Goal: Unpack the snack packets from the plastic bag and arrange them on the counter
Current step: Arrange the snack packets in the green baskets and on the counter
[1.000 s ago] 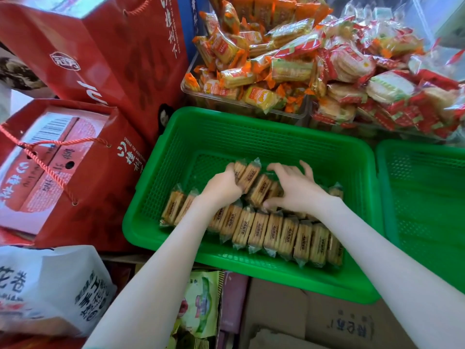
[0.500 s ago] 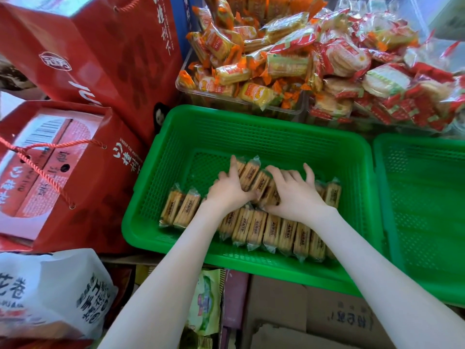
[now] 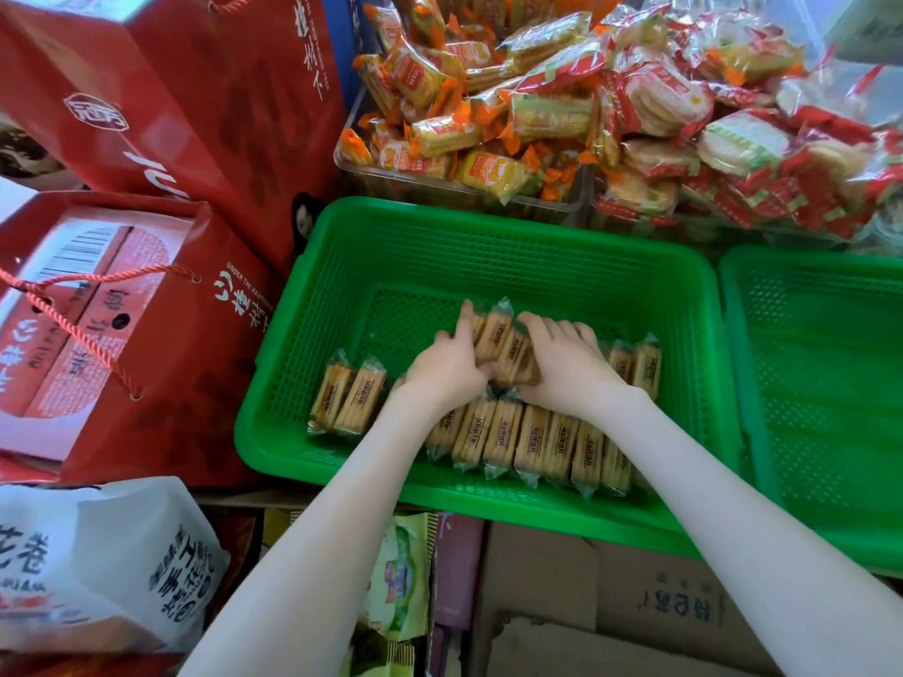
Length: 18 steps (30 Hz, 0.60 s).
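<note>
"Down in the green basket [image 3: 488, 222], left hand [image 3: 444, 371] and right hand [image 3: 567, 368] curl around a bunch of biscuit packets [image 3: 503, 344], squeezing from both sides."

"To stand them tidy behind the front row [image 3: 532, 442], I'd judge; the right thumb's hidden, though."

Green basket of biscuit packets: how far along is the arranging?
Done: a near row stands packed in the green basket. In hand: left hand and right hand grip a bunch of packets for the back row. Left: that back row is only partly filled.
</note>
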### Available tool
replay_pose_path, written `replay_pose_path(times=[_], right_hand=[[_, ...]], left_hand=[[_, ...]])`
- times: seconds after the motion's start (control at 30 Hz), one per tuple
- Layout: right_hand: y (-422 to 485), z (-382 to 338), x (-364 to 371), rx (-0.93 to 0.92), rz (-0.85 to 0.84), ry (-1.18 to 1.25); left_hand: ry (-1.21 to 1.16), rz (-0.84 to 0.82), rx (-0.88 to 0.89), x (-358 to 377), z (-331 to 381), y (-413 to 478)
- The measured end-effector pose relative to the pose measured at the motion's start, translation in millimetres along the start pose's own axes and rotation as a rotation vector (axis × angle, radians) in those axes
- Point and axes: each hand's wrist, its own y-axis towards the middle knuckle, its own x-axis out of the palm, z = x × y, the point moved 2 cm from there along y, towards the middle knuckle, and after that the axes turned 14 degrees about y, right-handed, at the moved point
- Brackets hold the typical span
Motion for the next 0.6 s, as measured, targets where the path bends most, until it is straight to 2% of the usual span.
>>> replay_pose_path(times=[0.1, 0.23, 0.37, 0.5, 0.6], right_hand=[[-3.4, 6.4, 5.7, 0.068, -0.048, -0.077], [-12.6, 12.1, 10.1, 0.058, -0.045, -0.094], [-20.5, 19.7, 13.4, 0.060, -0.104, -0.073], [-24.7, 23.2, 15.0, 0.155, -0.028, -0.054], [-29.8, 23.5, 16.5, 0.222, -0.059, -0.031]], left_hand=[[0.093, -0.009, -0.024, 3.8, 5.8, -5.3], [0.179, 0.127, 0.066, 3.7, 9.1, -8.1], [0.225, 0.064, 0.139, 12.5, 11.6, -8.3], [0.345, 0.116, 0.166, 15.9, 10.3, -8.2], [0.393, 0.119, 0.165, 15.7, 12.8, -7.7]])
